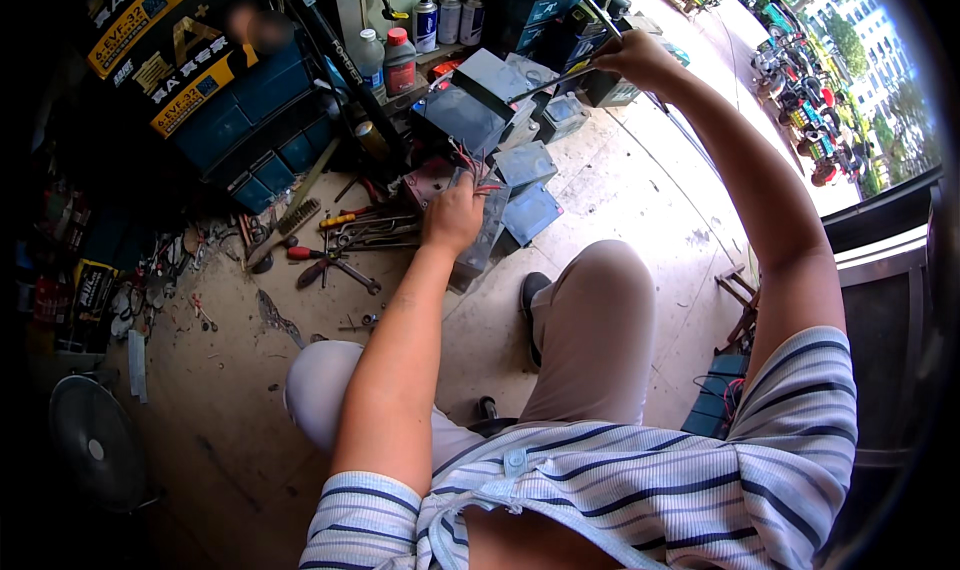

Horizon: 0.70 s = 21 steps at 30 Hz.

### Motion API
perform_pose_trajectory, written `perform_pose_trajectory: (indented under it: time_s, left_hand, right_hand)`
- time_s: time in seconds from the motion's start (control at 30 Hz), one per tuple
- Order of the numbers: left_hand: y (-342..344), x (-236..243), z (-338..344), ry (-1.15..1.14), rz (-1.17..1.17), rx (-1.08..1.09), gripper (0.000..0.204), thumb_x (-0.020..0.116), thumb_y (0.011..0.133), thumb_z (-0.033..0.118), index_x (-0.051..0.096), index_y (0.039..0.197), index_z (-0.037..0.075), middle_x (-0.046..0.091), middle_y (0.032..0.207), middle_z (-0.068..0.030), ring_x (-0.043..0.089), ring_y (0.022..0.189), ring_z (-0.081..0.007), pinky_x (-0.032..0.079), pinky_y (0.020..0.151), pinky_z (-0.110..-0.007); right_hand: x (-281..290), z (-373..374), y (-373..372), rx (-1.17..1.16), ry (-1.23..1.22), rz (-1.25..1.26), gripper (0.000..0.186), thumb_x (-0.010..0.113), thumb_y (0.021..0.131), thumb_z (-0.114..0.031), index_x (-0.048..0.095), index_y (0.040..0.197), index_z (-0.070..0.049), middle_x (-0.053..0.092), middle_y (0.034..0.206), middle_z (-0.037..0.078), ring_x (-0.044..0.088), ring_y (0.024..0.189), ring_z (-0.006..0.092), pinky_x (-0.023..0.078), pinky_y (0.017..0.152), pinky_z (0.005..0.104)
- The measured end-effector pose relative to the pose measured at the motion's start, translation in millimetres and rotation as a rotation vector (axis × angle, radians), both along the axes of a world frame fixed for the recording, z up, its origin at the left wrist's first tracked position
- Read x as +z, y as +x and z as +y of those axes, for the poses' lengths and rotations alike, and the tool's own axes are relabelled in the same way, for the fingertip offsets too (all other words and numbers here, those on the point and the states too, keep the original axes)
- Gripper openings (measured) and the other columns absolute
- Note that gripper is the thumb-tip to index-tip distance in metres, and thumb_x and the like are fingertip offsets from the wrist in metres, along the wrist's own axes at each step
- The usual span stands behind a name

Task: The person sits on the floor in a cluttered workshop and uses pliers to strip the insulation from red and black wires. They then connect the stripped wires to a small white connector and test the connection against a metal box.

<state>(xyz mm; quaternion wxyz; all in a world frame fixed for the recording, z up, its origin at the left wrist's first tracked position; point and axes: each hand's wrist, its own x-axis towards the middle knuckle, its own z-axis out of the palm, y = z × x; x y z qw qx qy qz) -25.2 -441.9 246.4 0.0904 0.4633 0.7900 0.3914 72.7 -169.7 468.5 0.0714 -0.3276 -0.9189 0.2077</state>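
My left hand (pixel 453 215) is closed around a bundle of thin red wires (pixel 474 162), whose loose ends fan out above the fist. It is over a grey box-shaped battery (pixel 490 232) on the floor. At the upper right, my right hand (pixel 635 60) is raised with its fingers wrapped round a long thin metal tool. One slim arm of the metal tool (pixel 597 14) points up and away, while another reaches left over the batteries. Its exact kind I cannot make out. Grey batteries (pixel 458 115) stand clustered beyond my left hand, and smaller ones (pixel 532 212) lie right of it.
Wrenches and screwdrivers (pixel 340 260) lie left of my left forearm, near a wire brush (pixel 298 215). Bottles (pixel 400 62) and spray cans stand behind. Stacked battery boxes (pixel 240 90) fill the upper left. A round fan (pixel 97 445) is at lower left, and my knees are below.
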Motion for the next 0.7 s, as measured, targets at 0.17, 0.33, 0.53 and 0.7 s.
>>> perform_pose_trajectory:
  time_s: [0.17,0.33,0.53,0.7]
  left_hand:
    - [-3,-1,-3,0.015,-0.002,0.004,0.026,0.052,0.088,0.024,0.051,0.096,-0.001,0.062,0.081,-0.0264,0.059,0.079,-0.0455,0.046,0.070,-0.054]
    - [-4,2,-8,0.028,-0.011,0.010,0.026,0.052,0.087,0.021,0.053,0.096,-0.003,0.062,0.082,-0.0268,0.059,0.079,-0.0450,0.045,0.069,-0.053]
    - [5,-3,6,0.025,0.011,-0.016,0.022,0.052,0.088,0.023,0.051,0.090,0.000,0.061,0.078,-0.0258,0.059,0.079,-0.0454,0.045,0.067,-0.053]
    - [2,-17,4,0.110,0.074,0.041,0.027,0.053,0.089,0.024,0.053,0.103,0.000,0.062,0.084,-0.0269,0.060,0.081,-0.0456,0.046,0.069,-0.053]
  right_hand:
    - [17,-13,-14,-0.123,-0.080,-0.041,0.018,0.069,0.080,-0.016,0.071,0.090,-0.001,0.054,0.059,0.004,0.043,0.043,0.0096,0.031,0.039,0.0257]
    - [28,3,-34,-0.189,-0.280,-0.072,0.024,0.069,0.079,-0.016,0.058,0.065,0.000,0.035,0.048,0.000,0.028,0.035,0.0079,0.016,0.035,0.0259]
    - [28,17,-18,-0.384,-0.446,0.009,0.013,0.069,0.081,-0.013,0.060,0.075,-0.006,0.040,0.056,0.001,0.034,0.041,0.0071,0.025,0.037,0.0223]
    - [26,25,-41,-0.270,-0.336,-0.183,0.025,0.068,0.083,-0.015,0.052,0.066,-0.008,0.036,0.047,0.001,0.030,0.035,0.0087,0.023,0.037,0.0235]
